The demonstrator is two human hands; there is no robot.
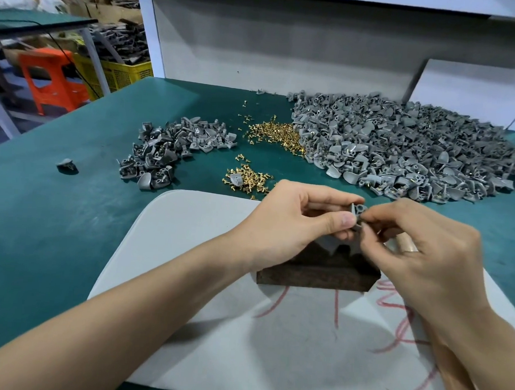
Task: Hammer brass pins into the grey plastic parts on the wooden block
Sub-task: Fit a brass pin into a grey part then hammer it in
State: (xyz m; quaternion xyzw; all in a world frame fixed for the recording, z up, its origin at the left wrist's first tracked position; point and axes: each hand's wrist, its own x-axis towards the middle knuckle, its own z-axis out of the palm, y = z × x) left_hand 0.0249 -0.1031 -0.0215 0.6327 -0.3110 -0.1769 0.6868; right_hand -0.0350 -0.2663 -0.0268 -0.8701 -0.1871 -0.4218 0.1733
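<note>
- Your left hand (pixel 293 223): pinches grey plastic part (pixel 357 215).
- Your right hand (pixel 423 254): curled fingertips pinch it at 3 o'clock.
- Wooden block (pixel 314 276): at its 6 o'clock.

The left hand (pixel 281 223) and right hand (pixel 426 248) pinch one grey plastic part (pixel 357 213) above the wooden block (pixel 317 275). Brass pins (pixel 274 133) and grey heaps (pixel 402 148) lie beyond, on the green worktop (pixel 55 214).

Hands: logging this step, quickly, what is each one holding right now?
Left hand: pinches the grey plastic part.
Right hand: fingertips pinch at the same part; a pin there cannot be told.
</note>
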